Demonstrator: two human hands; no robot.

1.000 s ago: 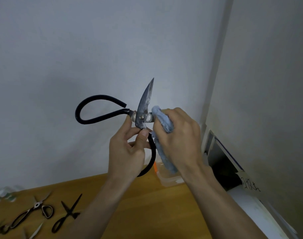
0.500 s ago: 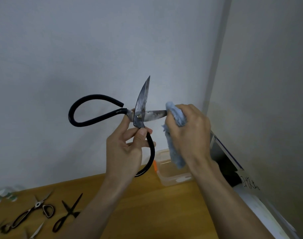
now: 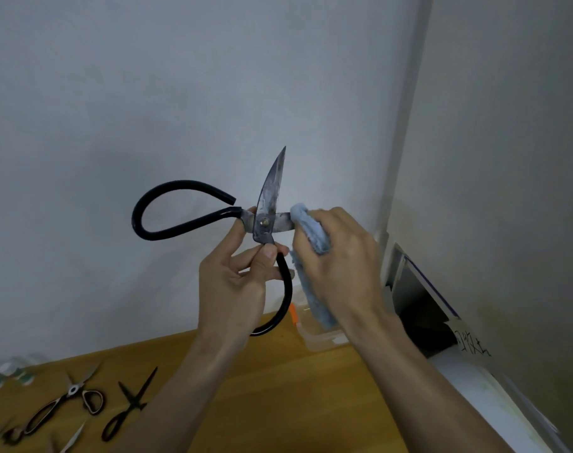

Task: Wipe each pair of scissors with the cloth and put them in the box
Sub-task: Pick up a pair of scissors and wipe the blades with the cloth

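Soft, even, rather dim light fills the scene, cool grey-blue on the wall (image 3: 148,93) and warmer on the wooden table (image 3: 294,387), with only faint, diffuse shadows and no hard glare beyond a thin sheen on the scissors (image 3: 272,197) blade. The right hand (image 3: 340,256) is slightly smeared by motion blur, as is the cloth (image 3: 311,230) it holds. Wide-angle distortion bends the frame's edges, and the small scissors (image 3: 128,407) at lower left look soft, perhaps out of focus.
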